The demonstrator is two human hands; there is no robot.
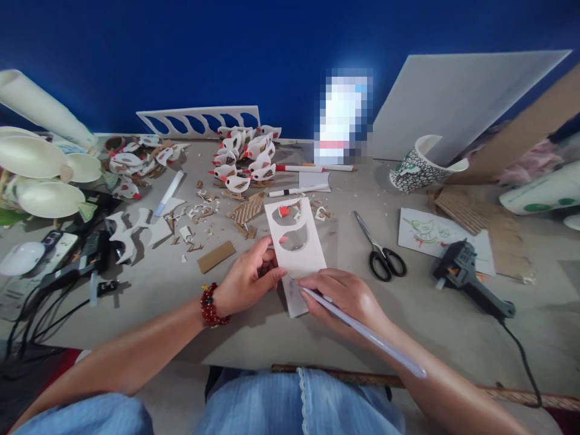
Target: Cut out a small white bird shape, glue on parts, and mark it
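Note:
A white card (304, 257) with rounded cut-outs is tilted above the table between both hands. My left hand (254, 272) grips its left edge, thumb in front and fingers partly behind. My right hand (347, 296) is closed round a long pale, translucent stick-like tool (367, 332), with its fingertips at the card's lower edge. Below the card, a second whitish piece (293, 297) shows between the hands. Something small and red appears through the upper cut-out.
White bird figures (247, 157) stand at the back centre. Black-handled scissors (379, 251) and a glue gun (473, 281) lie right. Scraps (203, 208) are scattered left of the card. A phone (342, 118) leans at the back; cables (49, 302) run along the left.

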